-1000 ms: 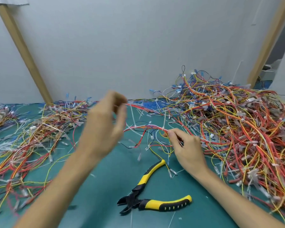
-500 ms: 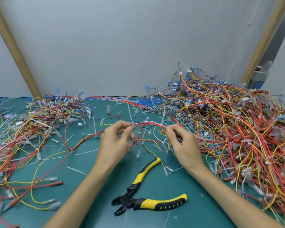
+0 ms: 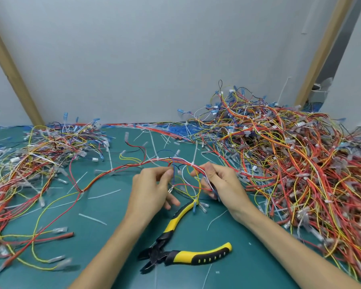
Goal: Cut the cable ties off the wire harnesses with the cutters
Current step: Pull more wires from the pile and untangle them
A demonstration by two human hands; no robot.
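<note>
step: spreading harness (image 3: 142,163) for cut | left grip (image 3: 152,188), right grip (image 3: 223,186): both pinching harness | cutters (image 3: 162,250): idle, near | next: take cutters

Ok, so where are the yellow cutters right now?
The cutters lie on the green mat, low in the middle of the head view, just nearer the person than the left hand and right hand.
</note>
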